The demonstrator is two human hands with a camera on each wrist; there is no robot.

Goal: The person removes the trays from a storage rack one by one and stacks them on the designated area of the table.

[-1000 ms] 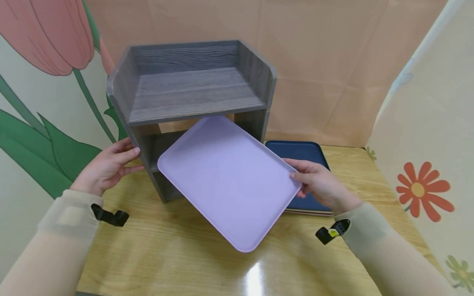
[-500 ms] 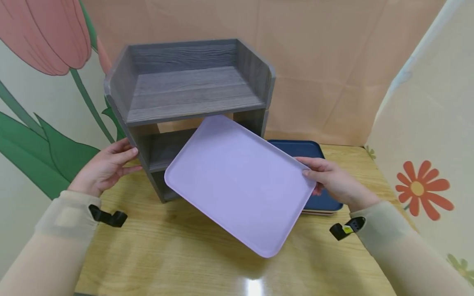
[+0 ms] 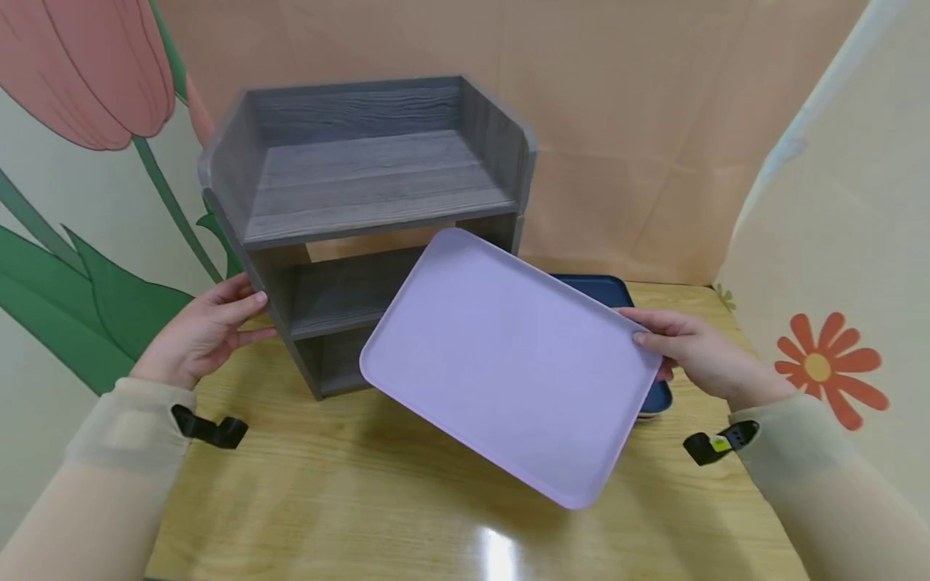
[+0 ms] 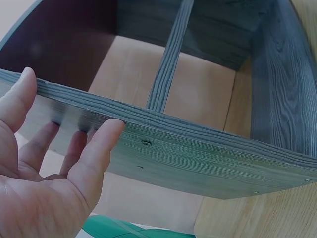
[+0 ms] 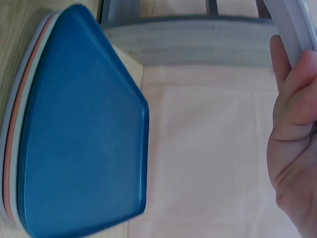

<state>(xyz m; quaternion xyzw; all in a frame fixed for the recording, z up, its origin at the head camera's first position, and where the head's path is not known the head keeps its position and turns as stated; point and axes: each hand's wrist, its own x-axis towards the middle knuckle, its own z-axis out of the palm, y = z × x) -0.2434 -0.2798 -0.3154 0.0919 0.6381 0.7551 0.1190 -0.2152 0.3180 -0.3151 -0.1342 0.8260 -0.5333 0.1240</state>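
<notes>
My right hand (image 3: 701,355) pinches a light purple tray (image 3: 508,363) by its right corner. The tray is tilted above the table, its far corner in front of the shelf's middle opening. In the right wrist view, only a strip of the tray's edge (image 5: 292,25) shows beside the fingers. My left hand (image 3: 207,327) touches the left side panel of a grey wooden shelf (image 3: 385,177), with fairly straight fingers. Seen from the left wrist, the fingertips rest against the panel's outer face (image 4: 163,158) and along its front edge.
A stack of trays with a dark blue one (image 5: 84,129) on top lies right of the shelf, partly hidden behind the purple tray in the head view. The wooden table (image 3: 327,492) meets a peach backdrop (image 3: 625,161) behind and a flower-printed wall (image 3: 814,242) at right.
My right hand has moved right with the purple tray, drawing it away from the shelf's middle opening and over more of the blue tray. The left hand stays at the shelf's side.
</notes>
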